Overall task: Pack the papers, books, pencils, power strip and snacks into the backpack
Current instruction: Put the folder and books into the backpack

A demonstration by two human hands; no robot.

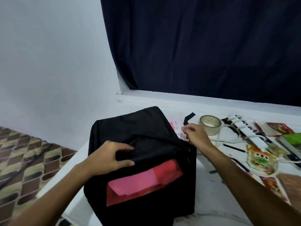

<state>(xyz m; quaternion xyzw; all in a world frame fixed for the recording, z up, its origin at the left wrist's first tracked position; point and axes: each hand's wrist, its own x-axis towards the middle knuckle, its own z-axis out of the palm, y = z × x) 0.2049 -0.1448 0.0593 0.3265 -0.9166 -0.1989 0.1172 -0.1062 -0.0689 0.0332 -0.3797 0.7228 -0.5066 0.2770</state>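
Note:
A black backpack [123, 128] lies on the white table [216, 190] with its main opening facing me. Red and pink papers [143, 181] stick out of that opening. My left hand [112, 157] pinches the upper black flap of the opening. My right hand [195, 136] is at the bag's right top corner, fingers curled near the zipper; what it grips is hidden. To the right lie a white power strip [250, 134] with its cord, a snack packet [259, 159], a black pencil [234, 147], and books [291, 141].
A roll of clear tape [210, 124] stands behind my right hand. A black strap end [189, 118] lies beside it. A dark curtain [203, 46] hangs over the window sill at the back. A patterned mattress [24, 160] sits left of the table.

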